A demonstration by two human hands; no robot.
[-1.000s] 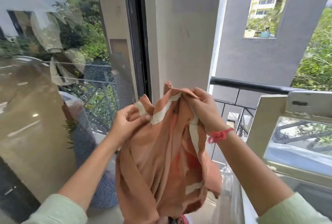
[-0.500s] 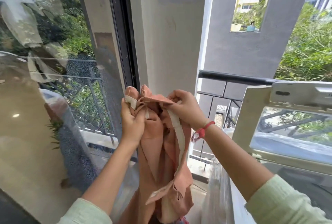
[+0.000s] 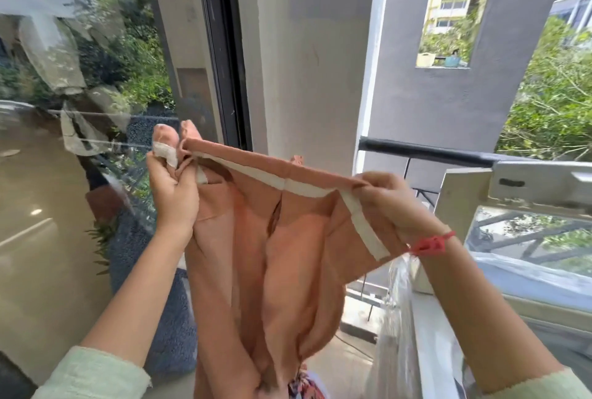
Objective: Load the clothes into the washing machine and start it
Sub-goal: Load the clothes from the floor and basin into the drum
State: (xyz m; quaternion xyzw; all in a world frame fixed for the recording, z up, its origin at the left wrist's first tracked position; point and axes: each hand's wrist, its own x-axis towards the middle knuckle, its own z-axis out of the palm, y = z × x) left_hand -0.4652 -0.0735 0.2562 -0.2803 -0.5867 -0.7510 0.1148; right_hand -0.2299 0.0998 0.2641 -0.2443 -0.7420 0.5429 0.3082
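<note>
The garment [image 3: 288, 254] is soft, matt woven cloth, creased, and edged with a flat cream fabric band [image 3: 362, 222]. Left of the garment, the glass door [image 3: 64, 174] is glossy and mirror-like, and a blue-grey mat [image 3: 173, 334] looks nubby. Behind the garment, the pillar [image 3: 304, 78] is matt painted plaster. Right of the garment are a smooth dark metal railing [image 3: 432, 153], the washing machine lid [image 3: 464, 187] with its matt white plastic frame and shiny clear pane, crinkled clear plastic film [image 3: 394, 334] and a red thread wristband [image 3: 431, 243].

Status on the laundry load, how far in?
Done: the washer lid stands open. In hand: left hand and right hand grip the orange garment, stretched between them. Left: drop it in, likely the patterned cloth below too, shut the lid, start. Load inside not visible.
</note>
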